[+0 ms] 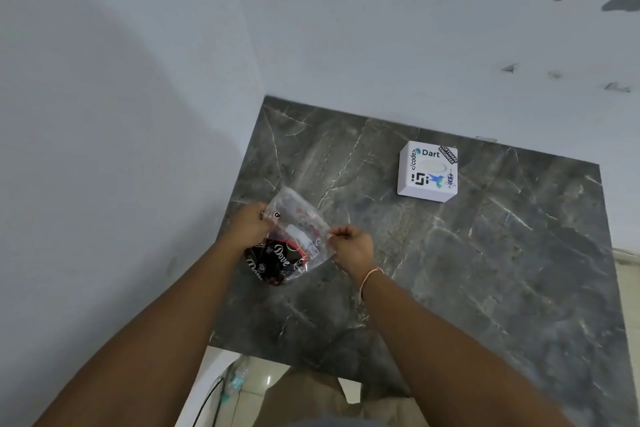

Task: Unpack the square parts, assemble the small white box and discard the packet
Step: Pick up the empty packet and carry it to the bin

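A clear plastic packet (298,218) is held up over the left side of the dark marble counter (450,270). My left hand (247,224) pinches its left edge and my right hand (349,244) pinches its right edge. Through the plastic, dark pieces with white "Dove" lettering (277,258) and something red show at the bottom; their shape is hard to make out. A small white box (427,172) covered in stickers, "Dart" among them, lies flat near the back of the counter, well apart from both hands.
White walls close in the counter at the left and back. Below the counter's front edge I see tiled floor, a plastic bottle (237,378) and a dark cable (207,402). Bare marble stretches to the right of the hands.
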